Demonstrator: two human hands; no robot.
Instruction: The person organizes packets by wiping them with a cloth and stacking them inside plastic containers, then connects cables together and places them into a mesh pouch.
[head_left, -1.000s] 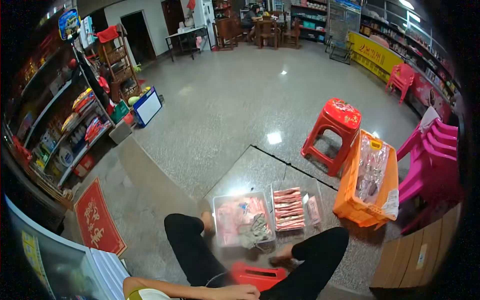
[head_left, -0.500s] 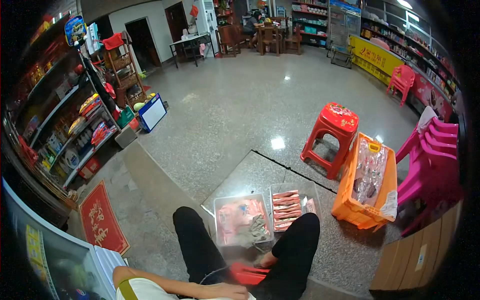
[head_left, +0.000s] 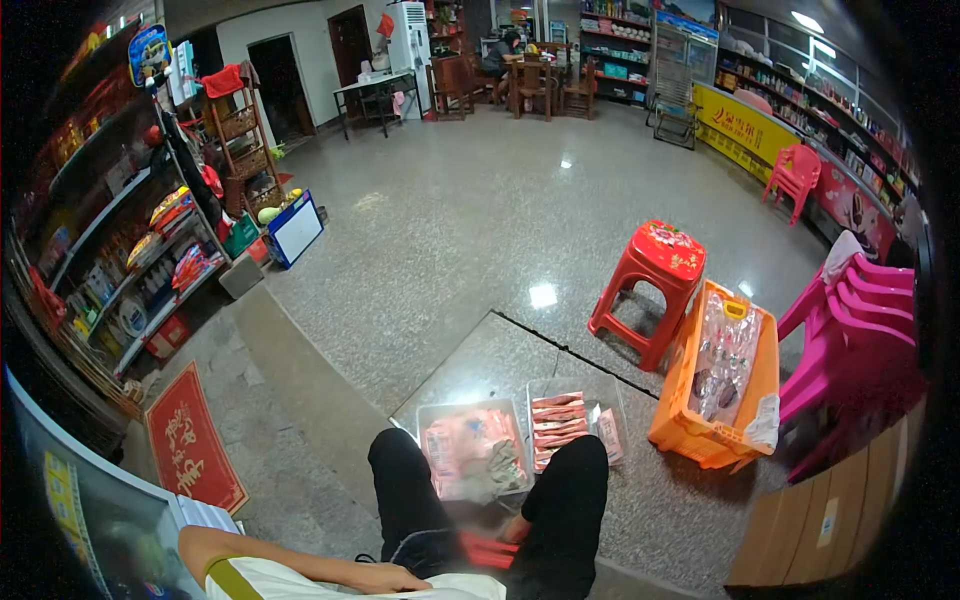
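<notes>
My left hand (head_left: 392, 578) rests low on my lap against my white shirt (head_left: 300, 578). Its fingertips are hard to see at the bottom edge, so its grip is unclear. My right hand does not show. Between my black-trousered knees are a blurred red object (head_left: 487, 550) and a small patch of skin whose body part I cannot make out. Just beyond my knees stands a clear plastic tub (head_left: 425, 470) of loose pink packets (head_left: 465, 440) with a greyish crumpled piece. Beside it, a second clear tub (head_left: 618, 410) holds several stacked pink packets (head_left: 558, 425).
A red stool (head_left: 660, 265) and an orange crate (head_left: 690, 425) of clear-wrapped items stand right, near stacked pink chairs (head_left: 855, 320) and cardboard (head_left: 830, 510). A red mat (head_left: 195, 440), glass-fronted cabinet (head_left: 100, 520) and shelves (head_left: 130, 260) are left. A person (head_left: 497, 58) sits far back.
The view has shifted slightly. My left hand has drawn back to the left across my lap, and my knees have moved closer together. The tubs look unchanged.
</notes>
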